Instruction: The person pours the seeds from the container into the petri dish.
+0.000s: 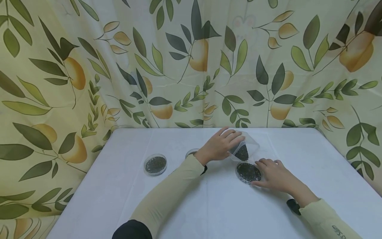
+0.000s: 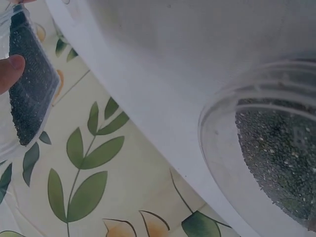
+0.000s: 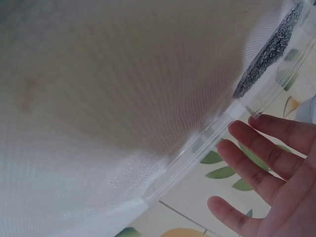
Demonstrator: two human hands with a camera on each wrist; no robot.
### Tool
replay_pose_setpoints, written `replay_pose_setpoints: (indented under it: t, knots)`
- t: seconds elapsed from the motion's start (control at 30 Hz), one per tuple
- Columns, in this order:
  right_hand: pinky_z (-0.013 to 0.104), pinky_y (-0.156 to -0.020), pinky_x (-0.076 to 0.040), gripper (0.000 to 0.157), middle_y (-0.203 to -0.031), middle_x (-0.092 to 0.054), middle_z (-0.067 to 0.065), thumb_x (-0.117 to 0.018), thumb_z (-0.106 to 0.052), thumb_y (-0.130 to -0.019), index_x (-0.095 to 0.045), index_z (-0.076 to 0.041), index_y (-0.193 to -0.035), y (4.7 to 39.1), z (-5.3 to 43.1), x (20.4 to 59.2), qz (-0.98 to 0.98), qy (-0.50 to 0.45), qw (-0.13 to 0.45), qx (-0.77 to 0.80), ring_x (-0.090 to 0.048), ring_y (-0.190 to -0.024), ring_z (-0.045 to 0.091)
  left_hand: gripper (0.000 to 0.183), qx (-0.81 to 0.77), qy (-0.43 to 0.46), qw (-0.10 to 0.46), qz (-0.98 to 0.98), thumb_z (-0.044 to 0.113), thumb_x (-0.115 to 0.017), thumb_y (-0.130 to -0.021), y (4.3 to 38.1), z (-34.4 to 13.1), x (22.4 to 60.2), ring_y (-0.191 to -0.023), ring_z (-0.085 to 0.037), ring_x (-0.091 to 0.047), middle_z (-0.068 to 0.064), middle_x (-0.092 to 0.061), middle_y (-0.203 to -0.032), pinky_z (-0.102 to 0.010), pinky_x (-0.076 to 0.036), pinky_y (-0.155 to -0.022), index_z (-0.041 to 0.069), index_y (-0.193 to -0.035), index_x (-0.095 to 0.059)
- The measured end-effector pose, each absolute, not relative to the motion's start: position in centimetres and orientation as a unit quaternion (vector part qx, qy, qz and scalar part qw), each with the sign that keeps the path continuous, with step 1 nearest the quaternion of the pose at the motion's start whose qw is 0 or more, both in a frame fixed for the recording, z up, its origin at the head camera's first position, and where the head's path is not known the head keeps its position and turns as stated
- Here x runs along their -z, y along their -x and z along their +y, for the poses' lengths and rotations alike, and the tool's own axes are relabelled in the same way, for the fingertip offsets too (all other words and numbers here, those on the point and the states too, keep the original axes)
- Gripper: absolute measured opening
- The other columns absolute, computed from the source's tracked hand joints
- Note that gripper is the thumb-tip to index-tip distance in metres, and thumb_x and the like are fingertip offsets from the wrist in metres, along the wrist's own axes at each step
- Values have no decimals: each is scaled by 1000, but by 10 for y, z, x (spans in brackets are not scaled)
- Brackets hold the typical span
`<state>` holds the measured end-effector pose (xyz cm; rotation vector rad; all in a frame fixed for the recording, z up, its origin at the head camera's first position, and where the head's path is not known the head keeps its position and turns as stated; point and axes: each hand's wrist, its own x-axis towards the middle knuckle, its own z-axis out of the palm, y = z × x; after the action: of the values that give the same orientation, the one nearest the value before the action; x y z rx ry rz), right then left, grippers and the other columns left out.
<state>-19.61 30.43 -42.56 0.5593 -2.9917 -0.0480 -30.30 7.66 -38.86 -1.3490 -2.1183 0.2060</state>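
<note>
My left hand [image 1: 219, 144] holds a clear plastic box [image 1: 250, 142] of small dark grains, tilted over a round clear dish [image 1: 248, 172]. The grains [image 1: 241, 152] lie heaped toward the box's lower corner. In the left wrist view, the thumb [image 2: 11, 69] presses on the box [image 2: 32, 79]. Dark grains cover the bottom of the dish below. My right hand [image 1: 276, 176] is at that dish's right side, thumb and fingers spread along its rim. The right wrist view shows these fingers [image 3: 261, 163] fairly straight, near the clear edge.
Another round dish [image 1: 155, 164] with dark grains stands to the left on the white-covered table [image 1: 131, 142]. A further dish [image 1: 191, 152] is mostly hidden behind the left forearm. Behind the table hangs a leaf-and-fruit patterned curtain [image 1: 185, 99].
</note>
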Motion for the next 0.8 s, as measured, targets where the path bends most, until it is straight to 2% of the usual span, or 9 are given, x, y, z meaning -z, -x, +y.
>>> replay_pose_setpoints:
  t: [0.8]
  knots:
    - [59, -83, -42, 80, -112, -62, 19, -69, -62, -70, -60, 2, -116, 199, 309, 427, -980, -192, 55, 4, -57, -105, 34, 73, -69, 530, 309, -787, 40, -75, -75, 298, 77, 398, -125, -13, -47, 4, -49, -139, -34, -27, -115, 21, -138, -43]
